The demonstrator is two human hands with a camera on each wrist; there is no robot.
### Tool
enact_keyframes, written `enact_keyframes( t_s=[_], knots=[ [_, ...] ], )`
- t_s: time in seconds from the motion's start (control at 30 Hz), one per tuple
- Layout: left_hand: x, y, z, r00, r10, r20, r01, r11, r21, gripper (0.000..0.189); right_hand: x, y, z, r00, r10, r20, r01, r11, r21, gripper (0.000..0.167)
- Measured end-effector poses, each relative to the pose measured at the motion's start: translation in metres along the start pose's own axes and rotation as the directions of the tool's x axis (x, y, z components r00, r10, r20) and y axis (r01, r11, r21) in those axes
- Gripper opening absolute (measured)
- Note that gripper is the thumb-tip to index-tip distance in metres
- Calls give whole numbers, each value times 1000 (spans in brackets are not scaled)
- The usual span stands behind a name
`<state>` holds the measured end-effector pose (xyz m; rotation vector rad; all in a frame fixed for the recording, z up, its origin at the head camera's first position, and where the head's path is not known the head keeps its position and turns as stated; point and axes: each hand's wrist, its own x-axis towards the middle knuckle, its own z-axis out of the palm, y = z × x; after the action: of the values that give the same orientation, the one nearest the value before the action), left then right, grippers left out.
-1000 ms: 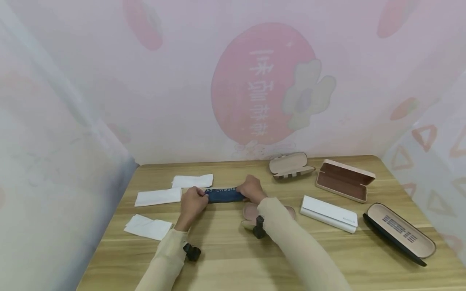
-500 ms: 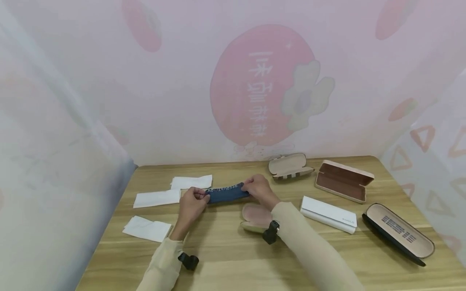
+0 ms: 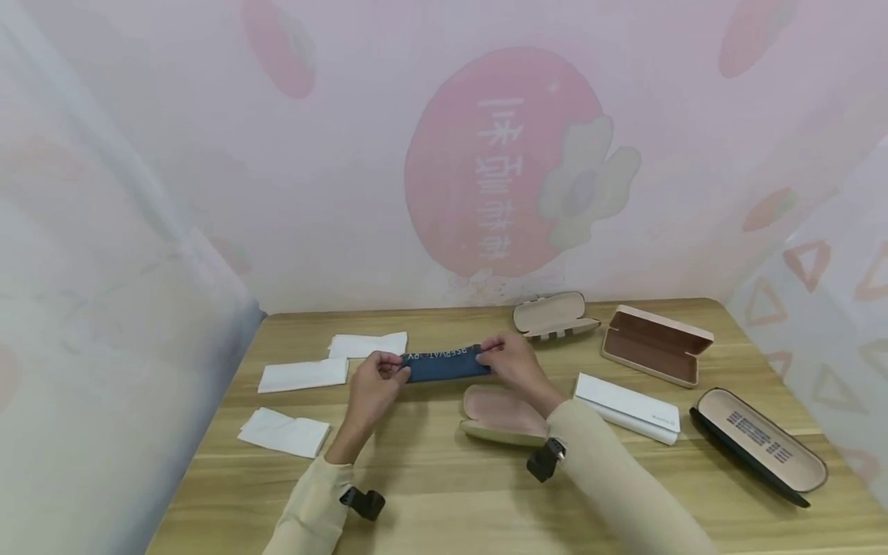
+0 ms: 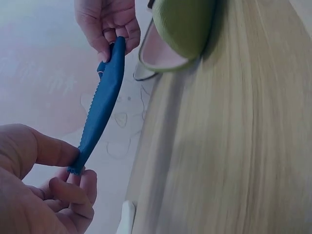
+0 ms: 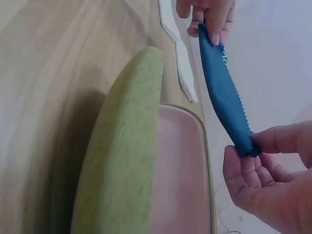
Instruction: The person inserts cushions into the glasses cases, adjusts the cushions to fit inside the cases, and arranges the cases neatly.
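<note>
A dark blue lens cloth (image 3: 444, 366), folded into a narrow strip, is stretched between my two hands over the wooden table. Pale lettering runs along its upper edge, and a zigzag-cut border shows in the right wrist view. My left hand (image 3: 372, 389) pinches one end between thumb and fingers. At the other end, my right hand (image 3: 516, 366) pinches the cloth the same way. Below the right hand lies an open green glasses case (image 5: 122, 146) with a pink lining (image 3: 502, 408), partly covered by the right wrist in the head view.
Three folded white cloths (image 3: 303, 375) lie on the left. To the right stand a striped open glasses case (image 3: 551, 314), a brown-lined open case (image 3: 652, 353), a white closed case (image 3: 627, 405) and a black open case (image 3: 756, 439). A printed wall (image 3: 347, 193) rises behind the table.
Both hands have raised the blue cloth from near the tabletop and shifted it slightly right. My right hand moved right and up, uncovering more of the green case. The other cases stayed put.
</note>
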<state>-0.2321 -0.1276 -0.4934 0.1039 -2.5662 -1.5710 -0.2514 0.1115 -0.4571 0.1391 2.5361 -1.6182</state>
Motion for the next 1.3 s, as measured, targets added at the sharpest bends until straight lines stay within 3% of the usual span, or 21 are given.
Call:
enact_keyframes(
  t_s=[0.2,0.33,0.67,0.83,1.07,1.3],
  knots=[
    [-5,6,7,1000,24,-5,-24,999,-36,19,-11,7,-12,999,-39,6,39,999,25,48],
    [-10,12,12,1000,23,2,-23,997,-67,19,-20,12,-21,999,-46,10,46,999,17,56],
    [-30,23,23,994,93,55,-84,987,-137,17,-46,23,-42,999,-37,0,37,999,20,62],
    [-41,25,30,992,82,95,-66,986,-154,18,-60,31,-51,1000,-12,-11,13,999,39,61],
    [-51,24,43,993,60,98,-44,986,-159,17,-77,47,-60,1000,5,-18,-4,996,93,61],
    [-58,23,58,990,35,138,-14,988,-153,20,-88,63,-66,999,31,-43,-28,998,65,62]
  ],
)
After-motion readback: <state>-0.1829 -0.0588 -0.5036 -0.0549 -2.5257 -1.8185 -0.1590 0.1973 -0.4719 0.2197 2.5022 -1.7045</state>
